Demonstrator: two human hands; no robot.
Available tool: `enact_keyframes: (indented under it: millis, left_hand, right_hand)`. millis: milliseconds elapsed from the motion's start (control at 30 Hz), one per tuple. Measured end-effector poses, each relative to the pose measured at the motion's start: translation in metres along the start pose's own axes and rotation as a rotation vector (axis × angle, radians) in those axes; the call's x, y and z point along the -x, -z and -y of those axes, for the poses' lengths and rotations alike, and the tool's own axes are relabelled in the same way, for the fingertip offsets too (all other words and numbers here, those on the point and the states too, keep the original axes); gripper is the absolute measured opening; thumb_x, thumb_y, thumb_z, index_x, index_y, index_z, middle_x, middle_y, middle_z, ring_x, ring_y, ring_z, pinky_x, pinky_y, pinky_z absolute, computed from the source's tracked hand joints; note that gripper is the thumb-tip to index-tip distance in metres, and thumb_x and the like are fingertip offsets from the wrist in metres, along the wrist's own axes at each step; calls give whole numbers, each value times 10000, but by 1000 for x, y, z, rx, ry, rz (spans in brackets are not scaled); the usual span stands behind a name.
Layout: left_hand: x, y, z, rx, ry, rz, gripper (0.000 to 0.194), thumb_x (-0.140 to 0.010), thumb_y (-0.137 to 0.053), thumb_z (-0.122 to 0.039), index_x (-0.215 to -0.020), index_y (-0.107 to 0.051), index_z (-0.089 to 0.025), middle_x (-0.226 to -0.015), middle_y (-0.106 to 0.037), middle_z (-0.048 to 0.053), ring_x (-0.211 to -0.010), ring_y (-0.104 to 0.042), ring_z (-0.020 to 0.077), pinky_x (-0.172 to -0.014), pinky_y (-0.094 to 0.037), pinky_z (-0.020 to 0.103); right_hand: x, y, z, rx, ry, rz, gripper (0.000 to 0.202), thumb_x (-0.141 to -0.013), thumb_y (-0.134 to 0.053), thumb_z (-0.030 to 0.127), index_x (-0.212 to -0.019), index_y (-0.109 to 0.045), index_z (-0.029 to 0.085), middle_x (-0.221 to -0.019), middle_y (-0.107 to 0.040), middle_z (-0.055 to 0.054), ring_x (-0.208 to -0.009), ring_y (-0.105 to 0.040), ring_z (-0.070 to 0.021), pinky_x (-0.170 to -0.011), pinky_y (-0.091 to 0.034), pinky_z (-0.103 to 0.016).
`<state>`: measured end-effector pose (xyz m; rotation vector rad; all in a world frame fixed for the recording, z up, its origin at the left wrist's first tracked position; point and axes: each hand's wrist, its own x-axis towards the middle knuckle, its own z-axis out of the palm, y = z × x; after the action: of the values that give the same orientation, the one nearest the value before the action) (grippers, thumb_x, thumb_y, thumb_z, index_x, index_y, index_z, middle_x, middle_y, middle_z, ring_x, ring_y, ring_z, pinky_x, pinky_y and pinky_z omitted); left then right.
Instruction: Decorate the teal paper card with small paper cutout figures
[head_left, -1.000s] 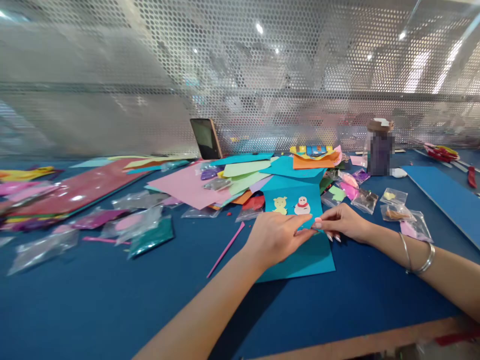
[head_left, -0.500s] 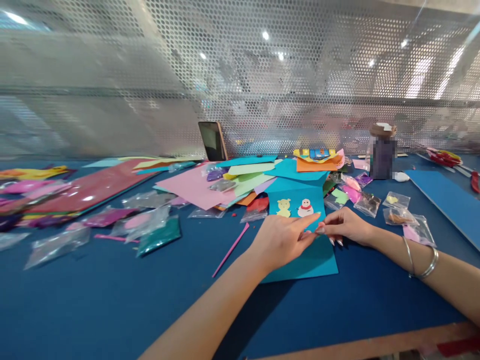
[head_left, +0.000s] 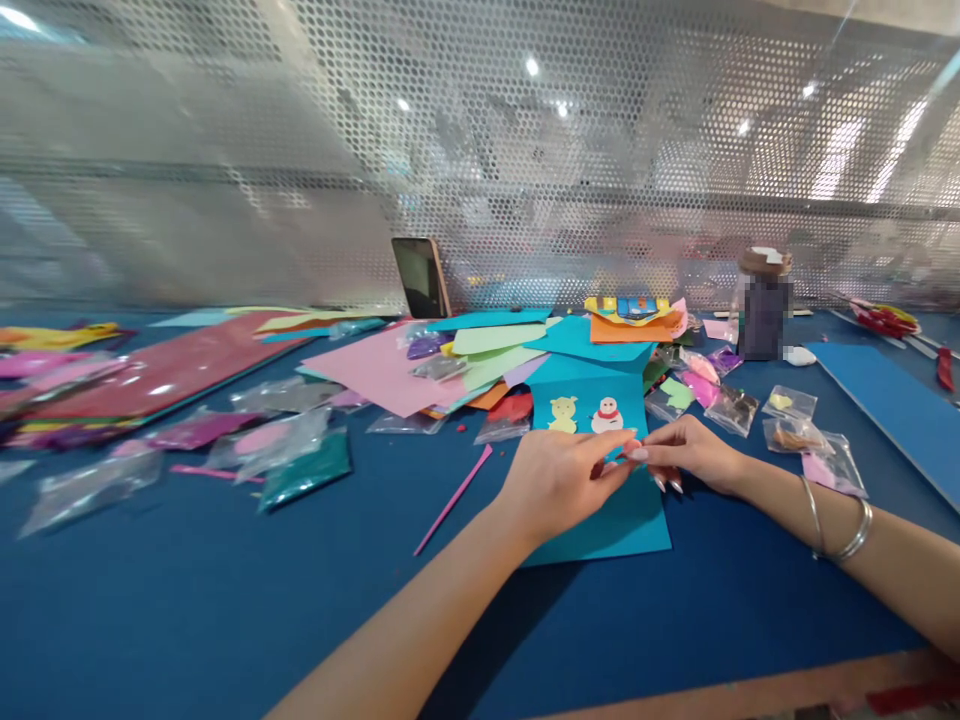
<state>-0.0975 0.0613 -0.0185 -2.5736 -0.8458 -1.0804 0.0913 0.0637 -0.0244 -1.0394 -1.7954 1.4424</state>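
Observation:
My left hand (head_left: 559,480) and my right hand (head_left: 682,452) meet fingertip to fingertip above a turquoise paper sheet (head_left: 622,535). Both are pinched closed; whatever lies between the fingers is too small and hidden to name. On the sheet, just beyond my hands, are a pale yellow animal figure (head_left: 562,414) and a white snowman figure (head_left: 607,415) with a red scarf. Left of my left hand, a thin pink stick tool (head_left: 454,500) lies on the blue table.
Coloured paper sheets (head_left: 375,370) and small plastic bags of clay (head_left: 307,468) spread over the left and back. A phone (head_left: 420,280) leans on the perforated metal screen (head_left: 300,230). At right are a lidded jar (head_left: 763,315), more bags (head_left: 795,436) and a blue board (head_left: 892,400).
The view has shifted slightly, so most things sit a little further left. My hands stay pinched together over the sheet, with small finger movements.

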Motion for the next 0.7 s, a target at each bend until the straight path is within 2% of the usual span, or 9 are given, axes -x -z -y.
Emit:
enact_keyframes:
  millis: [100, 233, 333, 467, 700]
  left_hand:
    - [-1, -2, -1, -39, 3, -44, 185, -779, -521, -318, -810, -670, -212, -459, -606, -47, -371, -518, 81, -393, -300, 186]
    - [-1, -3, -2, -45, -10, -64, 176, -765, -543, -318, -820, -668, -206, -465, -610, -51, -373, -522, 86, -393, -296, 190]
    - [0, -3, -1, 10, -49, -5, 203, -752, -555, -298, -902, -647, -196, -486, -614, -64, -384, -528, 81, -389, -296, 191]
    - [0, -3, 0, 61, -71, 68, 218, -749, -557, -245, -950, -628, -201, -512, -620, -75, -413, -544, 75, -392, -300, 186]
    - [0, -4, -1, 16, -62, -11, 163, -755, -549, -268, -874, -647, -214, -483, -615, -69, -393, -533, 81, -400, -299, 195]
  right_hand:
    - [0, -1, 0, 9, -7, 1, 402, -695, -604, 500, -714, -654, 101, -477, -513, 16, -372, -396, -48, -359, -305, -175]
    - [-1, -2, -1, -11, -5, -8, 396, -682, -614, 494, -608, -620, 105, -454, -511, 14, -359, -390, -45, -360, -296, -179]
    - [-1, -1, -2, -51, -7, -17, 373, -669, -626, 465, -583, -602, 103, -435, -518, 9, -338, -390, -49, -353, -282, -185]
    - [-1, 0, -1, -59, -30, -24, 307, -672, -630, 392, -592, -608, 97, -381, -453, 37, -309, -322, -36, -328, -199, -187]
    - [0, 1, -2, -75, -2, -38, 301, -677, -651, 391, -675, -654, 91, -394, -404, 49, -354, -297, -32, -348, -155, -194]
